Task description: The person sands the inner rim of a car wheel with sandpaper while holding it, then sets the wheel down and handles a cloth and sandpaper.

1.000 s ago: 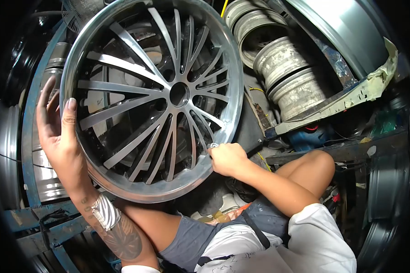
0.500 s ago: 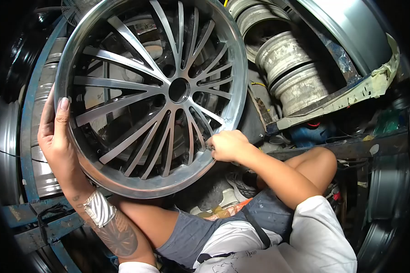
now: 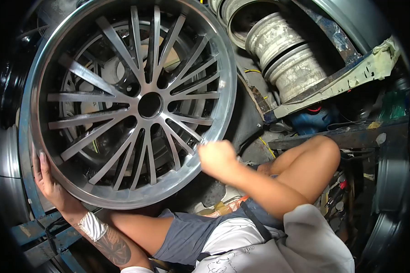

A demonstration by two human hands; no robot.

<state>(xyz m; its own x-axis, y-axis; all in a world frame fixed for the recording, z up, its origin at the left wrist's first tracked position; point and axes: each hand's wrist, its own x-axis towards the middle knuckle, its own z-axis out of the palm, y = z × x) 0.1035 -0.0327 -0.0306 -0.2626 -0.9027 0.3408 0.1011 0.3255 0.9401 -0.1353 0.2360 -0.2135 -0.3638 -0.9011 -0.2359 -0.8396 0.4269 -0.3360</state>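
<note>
A large multi-spoke alloy wheel (image 3: 110, 124) with a shiny rim and dark inner barrel stands tilted in front of me. My left hand (image 3: 47, 179) grips its lower left rim, the thumb on the near side. At the lower right, my right hand (image 3: 217, 157) is curled into a closed shape against the inside of the rim, near the spoke ends. Motion blurs it, and whatever its fingers pinch, if anything, is hidden. The wheel's round centre hole (image 3: 150, 105) faces me.
Dull, paint-flecked wheels (image 3: 294, 75) lie in a row at the upper right, beside a taped frame edge (image 3: 332, 93). A blue metal frame (image 3: 25, 132) runs down the left. A blue container (image 3: 310, 122) sits under the right frame. My bent knee (image 3: 321, 152) is at the right.
The wheel has shifted left and slightly down, and its spokes have turned a little. Both hands have moved down and left with it, the camera view having shifted too.
</note>
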